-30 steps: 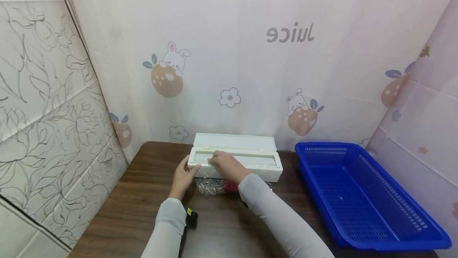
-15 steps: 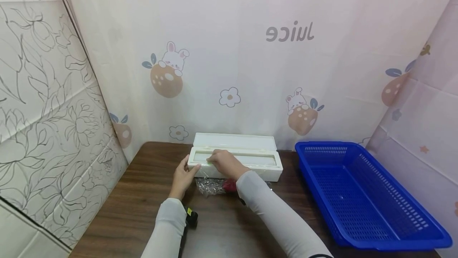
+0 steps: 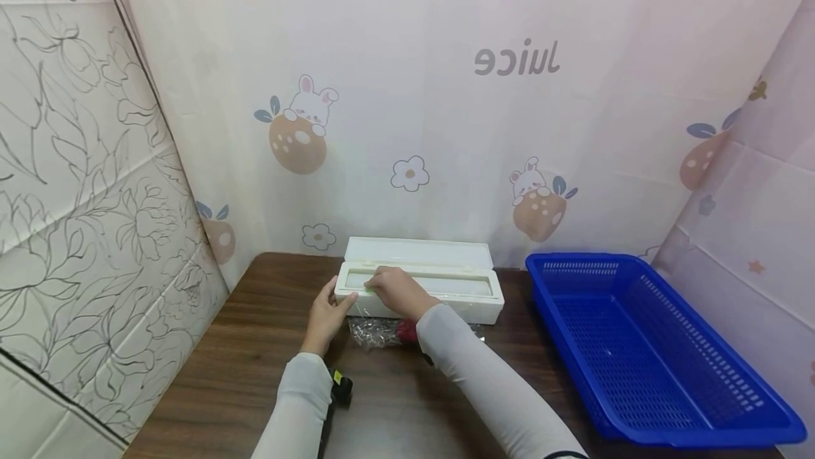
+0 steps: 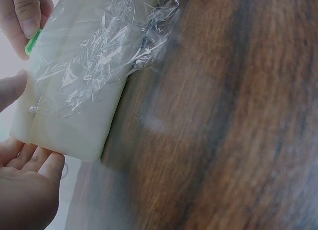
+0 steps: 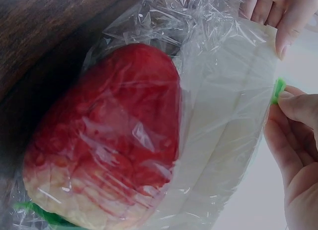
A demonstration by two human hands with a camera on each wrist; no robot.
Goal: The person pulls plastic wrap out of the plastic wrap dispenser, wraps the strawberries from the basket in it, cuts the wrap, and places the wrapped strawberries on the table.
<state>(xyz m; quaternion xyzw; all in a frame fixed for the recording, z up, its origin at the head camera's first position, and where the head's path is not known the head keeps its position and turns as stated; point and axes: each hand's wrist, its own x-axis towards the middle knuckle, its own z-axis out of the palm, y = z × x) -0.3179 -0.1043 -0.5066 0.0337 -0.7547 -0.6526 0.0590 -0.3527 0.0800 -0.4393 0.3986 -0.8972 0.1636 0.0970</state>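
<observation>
A white cling film dispenser box (image 3: 433,309) stands at the back of the table, its lid (image 3: 417,252) raised. My left hand (image 3: 327,315) grips the box's left end, thumb on the front edge and fingers round the side. Between thumb and fingers, my right hand (image 3: 400,292) pinches a small green slide cutter (image 5: 278,90) on the box's front edge, close to the left thumb. Clear cling film (image 4: 94,61) hangs over the box front onto the table. In the right wrist view, the film covers a red, fruit-like thing (image 5: 114,125) with a cream end and a green tip.
A blue perforated plastic basket (image 3: 573,346) stands on the right of the brown wooden table (image 3: 210,374). A black item with a yellow label (image 3: 341,387) is beside the left wrist. Printed curtains (image 3: 407,105) hang right behind the box.
My right hand has slid a little to the left along the box edge with the green slide cutter. The left hand and the box have stayed in place.
</observation>
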